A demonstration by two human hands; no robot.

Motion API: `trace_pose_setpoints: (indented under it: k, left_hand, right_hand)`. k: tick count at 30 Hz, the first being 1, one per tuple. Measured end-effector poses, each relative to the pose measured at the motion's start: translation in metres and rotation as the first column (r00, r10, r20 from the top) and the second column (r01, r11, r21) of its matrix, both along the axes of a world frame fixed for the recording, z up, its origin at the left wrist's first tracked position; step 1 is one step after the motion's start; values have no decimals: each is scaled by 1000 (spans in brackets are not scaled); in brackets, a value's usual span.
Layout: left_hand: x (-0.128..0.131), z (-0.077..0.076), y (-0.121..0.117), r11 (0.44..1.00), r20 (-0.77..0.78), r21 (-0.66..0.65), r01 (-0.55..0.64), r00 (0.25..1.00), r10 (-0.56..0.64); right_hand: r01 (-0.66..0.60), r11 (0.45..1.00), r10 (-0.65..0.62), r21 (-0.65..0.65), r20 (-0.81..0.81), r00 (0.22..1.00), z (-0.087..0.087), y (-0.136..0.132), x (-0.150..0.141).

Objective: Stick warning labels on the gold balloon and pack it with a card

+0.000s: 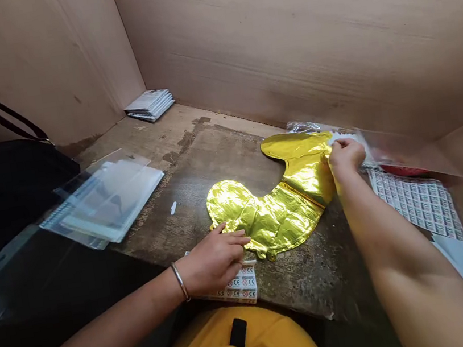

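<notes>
Yellow clothing (276,336) nearest. Gold foil balloon (283,218) lies flat on table (189,179); likely light, limp, slick, easily creased; best held by seamed rim. Left hand (217,258) loosely spread at near edge; right hand (348,154) at far right, grip unclear.

The gold foil piece (283,218) looks glossy and crinkled, the wooden tabletop (229,154) rough, the plastic sleeves (105,197) shiny.
</notes>
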State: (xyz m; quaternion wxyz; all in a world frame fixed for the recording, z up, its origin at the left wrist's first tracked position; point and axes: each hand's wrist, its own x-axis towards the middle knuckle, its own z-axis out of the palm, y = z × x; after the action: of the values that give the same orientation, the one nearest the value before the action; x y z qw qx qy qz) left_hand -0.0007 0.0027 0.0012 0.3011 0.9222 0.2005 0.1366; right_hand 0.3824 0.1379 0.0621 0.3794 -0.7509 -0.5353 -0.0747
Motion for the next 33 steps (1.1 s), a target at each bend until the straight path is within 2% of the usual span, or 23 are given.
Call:
trace_pose_setpoints:
  k: [3, 4, 5, 6, 7, 8, 9, 11, 12, 14, 19, 21, 23, 25, 27, 28, 30, 33]
  left_hand:
    - [-1, 6, 0, 999, 9, -36, -2, 1000, 2]
    - [-1, 9, -1, 998, 13, -59, -13, 1000, 14]
    - [-1, 14, -2, 995, 21, -94, -35, 999, 37]
    - [-1, 19, -3, 989, 28, -137, -63, 997, 67]
    - [0, 24, -4, 974, 33, -203, -101, 993, 110]
    - [0, 29, -5, 943, 21, -299, -147, 987, 160]
    - [1, 33, -6, 896, -3, -404, -183, 980, 199]
    - [1, 40, -9, 791, -44, -575, -209, 973, 226]
    - [2, 42, -10, 754, -50, -625, -204, 974, 223]
    - [0, 45, -11, 724, -45, -664, -189, 976, 214]
    - [-9, 44, -14, 717, -111, -644, -267, 960, 257]
    - [-12, 40, -16, 673, -122, -683, -283, 953, 277]
    - [-12, 37, -18, 586, -122, -763, -273, 951, 284]
    - [-10, 35, -20, 498, -138, -823, -274, 946, 292]
    - [-8, 35, -21, 449, -163, -845, -289, 940, 299]
    - [-6, 36, -22, 438, -170, -850, -293, 939, 299]
    - [-5, 37, -22, 426, -167, -858, -286, 941, 294]
    - [-5, 38, -23, 433, -138, -865, -255, 949, 282]
  right_hand:
    - [51, 995, -48, 87, -38, 998, 10, -35, -37]
    - [7, 997, -3, 80, -44, 999, 10, -57, -56]
    - [-167, 985, 170, 42, -69, 983, 9, -82, -78]
    - [-346, 938, 344, -4, -96, 934, 7, -110, -102]
    - [-498, 861, 486, -102, -120, 865, 5, -138, -124]
    - [-582, 793, 559, -179, -168, 812, 3, -164, -145]
    - [-648, 719, 602, -252, -242, 761, 0, -186, -162]
    - [-690, 656, 567, -306, -402, 719, -6, -217, -185]
    - [-696, 646, 522, -315, -482, 703, -9, -225, -191]
    - [-683, 661, 411, -310, -612, 676, -16, -231, -193]
    - [-618, 747, 199, -244, -805, 559, -30, -233, -184]
    - [-619, 747, 142, -244, -850, 507, -34, -237, -184]
    - [-631, 725, 137, -277, -840, 526, -34, -240, -184]
    - [-592, 747, 244, -303, -704, 667, -30, -241, -183]
    - [-541, 799, 412, -261, -418, 810, -23, -238, -182]
    - [-542, 809, 486, -226, -263, 834, -20, -236, -182]
    - [-602, 773, 604, -199, -59, 795, -13, -231, -183]
    - [-666, 707, 686, -238, 5, 727, -9, -224, -187]
